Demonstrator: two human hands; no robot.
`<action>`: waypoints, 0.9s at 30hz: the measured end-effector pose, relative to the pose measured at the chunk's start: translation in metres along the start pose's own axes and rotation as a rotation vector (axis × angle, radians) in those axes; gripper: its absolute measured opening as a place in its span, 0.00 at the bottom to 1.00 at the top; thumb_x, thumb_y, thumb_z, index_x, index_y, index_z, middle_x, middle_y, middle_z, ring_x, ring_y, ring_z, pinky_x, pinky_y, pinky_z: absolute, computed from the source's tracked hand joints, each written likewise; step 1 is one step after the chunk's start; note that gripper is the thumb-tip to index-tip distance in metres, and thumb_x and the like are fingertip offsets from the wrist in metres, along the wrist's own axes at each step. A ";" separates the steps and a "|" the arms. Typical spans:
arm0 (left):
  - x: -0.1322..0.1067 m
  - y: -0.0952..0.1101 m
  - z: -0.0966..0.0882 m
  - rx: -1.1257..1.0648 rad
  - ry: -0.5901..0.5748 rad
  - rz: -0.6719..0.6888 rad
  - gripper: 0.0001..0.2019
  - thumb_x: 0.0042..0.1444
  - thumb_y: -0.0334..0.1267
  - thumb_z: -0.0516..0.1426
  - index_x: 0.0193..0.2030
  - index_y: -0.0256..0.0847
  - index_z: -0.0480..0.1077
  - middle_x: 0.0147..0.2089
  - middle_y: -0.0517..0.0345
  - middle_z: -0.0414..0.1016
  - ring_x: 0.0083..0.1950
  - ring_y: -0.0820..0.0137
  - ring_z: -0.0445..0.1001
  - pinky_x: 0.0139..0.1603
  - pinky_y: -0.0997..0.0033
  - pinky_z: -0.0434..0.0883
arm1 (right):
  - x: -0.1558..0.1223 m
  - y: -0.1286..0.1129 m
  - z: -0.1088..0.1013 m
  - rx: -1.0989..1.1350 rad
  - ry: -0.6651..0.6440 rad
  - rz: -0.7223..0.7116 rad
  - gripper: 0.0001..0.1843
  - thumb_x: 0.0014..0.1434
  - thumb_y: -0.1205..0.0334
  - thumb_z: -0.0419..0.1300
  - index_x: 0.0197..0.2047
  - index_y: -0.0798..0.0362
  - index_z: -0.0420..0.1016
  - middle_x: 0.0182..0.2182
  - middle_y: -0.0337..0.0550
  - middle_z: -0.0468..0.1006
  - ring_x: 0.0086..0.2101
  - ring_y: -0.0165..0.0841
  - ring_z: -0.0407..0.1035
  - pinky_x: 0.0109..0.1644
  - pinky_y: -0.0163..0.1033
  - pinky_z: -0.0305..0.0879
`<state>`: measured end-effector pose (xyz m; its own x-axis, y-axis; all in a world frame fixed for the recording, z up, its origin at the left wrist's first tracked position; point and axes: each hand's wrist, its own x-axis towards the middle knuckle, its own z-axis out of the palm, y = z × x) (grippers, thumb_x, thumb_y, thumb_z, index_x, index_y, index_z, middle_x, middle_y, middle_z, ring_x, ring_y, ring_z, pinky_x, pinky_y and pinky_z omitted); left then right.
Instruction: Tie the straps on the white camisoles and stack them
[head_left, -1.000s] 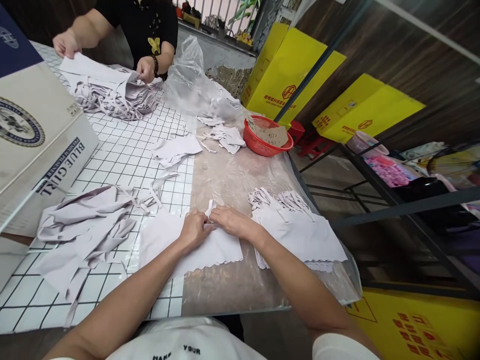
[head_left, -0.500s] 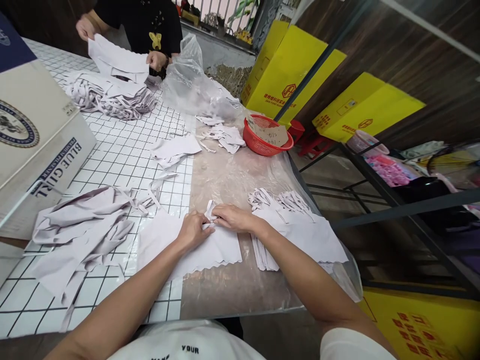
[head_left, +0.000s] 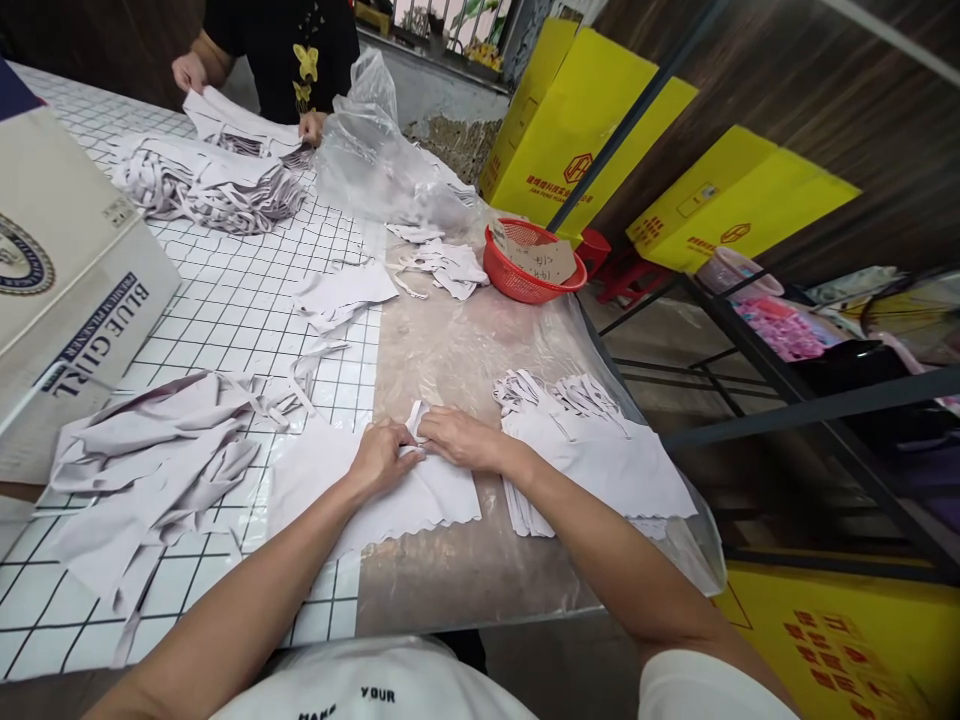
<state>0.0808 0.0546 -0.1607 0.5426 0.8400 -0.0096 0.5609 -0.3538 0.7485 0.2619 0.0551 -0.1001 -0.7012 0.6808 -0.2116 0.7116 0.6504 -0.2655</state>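
Observation:
A pale lilac fabric piece (head_left: 442, 500) with a wavy lower edge lies flat in front of me. My left hand (head_left: 384, 455) pinches a strap at its upper edge. My right hand (head_left: 459, 437) grips the same strap (head_left: 416, 413) from the other side, its fingers closed and the two hands almost touching. The fingertips hide how the strap lies. Right of my hands rests a neat stack of similar fabric pieces (head_left: 600, 465) with straps bunched on top. To the left is a loose heap of strapped fabric pieces (head_left: 172, 450).
A cardboard beer box (head_left: 67, 300) stands at the left. Across the table, a person (head_left: 281, 60) handles a fabric piece by a large pile (head_left: 210, 185). A red basket (head_left: 529, 275) holding cardboard sits at the far right edge, near a metal rack (head_left: 810, 410) and yellow boxes (head_left: 585, 120).
My hands stay on the strap with only slight finger movement. Across the table, the person has lowered the fabric piece toward the pile. My view has shifted slightly.

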 end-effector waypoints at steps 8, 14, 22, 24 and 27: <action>0.001 0.002 -0.002 -0.021 -0.019 -0.018 0.04 0.54 0.37 0.63 0.30 0.42 0.78 0.32 0.55 0.78 0.42 0.62 0.72 0.46 0.63 0.62 | 0.002 -0.013 -0.014 -0.114 -0.093 0.016 0.08 0.66 0.69 0.53 0.43 0.58 0.74 0.38 0.51 0.76 0.44 0.41 0.66 0.51 0.47 0.55; 0.000 0.007 0.001 -0.002 0.003 -0.029 0.01 0.50 0.33 0.66 0.30 0.42 0.78 0.33 0.56 0.80 0.43 0.61 0.72 0.47 0.61 0.61 | -0.001 0.001 -0.016 0.807 0.094 0.339 0.03 0.61 0.65 0.58 0.35 0.55 0.68 0.31 0.40 0.77 0.34 0.32 0.70 0.40 0.36 0.62; -0.002 0.007 0.005 0.079 0.031 -0.011 0.05 0.53 0.37 0.63 0.29 0.41 0.74 0.33 0.54 0.79 0.42 0.59 0.71 0.44 0.61 0.60 | 0.027 -0.003 -0.035 1.320 0.475 0.675 0.10 0.58 0.67 0.61 0.42 0.52 0.63 0.31 0.38 0.81 0.30 0.26 0.73 0.38 0.31 0.65; -0.003 0.007 0.007 0.127 0.038 0.014 0.11 0.57 0.42 0.60 0.26 0.41 0.72 0.32 0.53 0.77 0.42 0.59 0.70 0.43 0.62 0.59 | 0.038 -0.002 -0.037 1.275 0.525 0.739 0.11 0.59 0.68 0.60 0.42 0.52 0.62 0.32 0.38 0.80 0.30 0.26 0.73 0.36 0.30 0.65; -0.004 0.009 0.009 0.170 0.059 0.039 0.18 0.63 0.46 0.53 0.24 0.41 0.70 0.33 0.51 0.77 0.41 0.60 0.70 0.41 0.62 0.58 | 0.051 0.001 -0.032 1.096 0.514 0.815 0.14 0.58 0.70 0.58 0.47 0.53 0.61 0.32 0.39 0.79 0.29 0.28 0.73 0.33 0.31 0.65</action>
<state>0.0893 0.0447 -0.1603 0.5313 0.8450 0.0601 0.6406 -0.4472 0.6243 0.2280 0.1013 -0.0814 0.1316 0.9232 -0.3610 0.3427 -0.3841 -0.8574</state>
